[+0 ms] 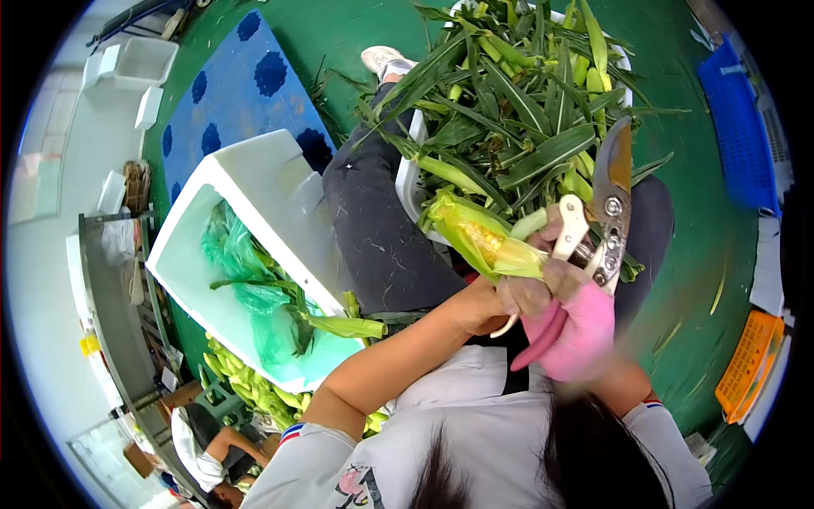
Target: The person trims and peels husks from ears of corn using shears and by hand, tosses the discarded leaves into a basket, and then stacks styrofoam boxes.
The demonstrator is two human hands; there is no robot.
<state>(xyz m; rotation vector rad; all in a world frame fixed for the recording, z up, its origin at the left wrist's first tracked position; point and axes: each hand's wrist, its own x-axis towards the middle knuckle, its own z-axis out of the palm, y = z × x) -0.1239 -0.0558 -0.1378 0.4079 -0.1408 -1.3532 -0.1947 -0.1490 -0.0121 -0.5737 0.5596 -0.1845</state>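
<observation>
My left hand point(519, 297) is closed around the narrow end of a corn cob point(483, 240), whose husk is partly open and shows yellow kernels. Beside it, my right hand point(581, 327), in a pink glove with greyish fingers, grips pruning shears point(612, 208) with the blades pointing up. The two hands are close together, and their contact is hard to make out. Just beyond them a white tub point(410, 182) is heaped with corn and long green leaves point(526, 110).
Left of my leg, a white foam box point(267, 165) lies tilted with green plastic point(254, 297) inside. Corn cobs point(242, 377) are piled below it. A blue pallet point(229, 93) is behind. Blue point(738, 127) and orange point(748, 365) crates stand right. Another person point(199, 450) is lower left.
</observation>
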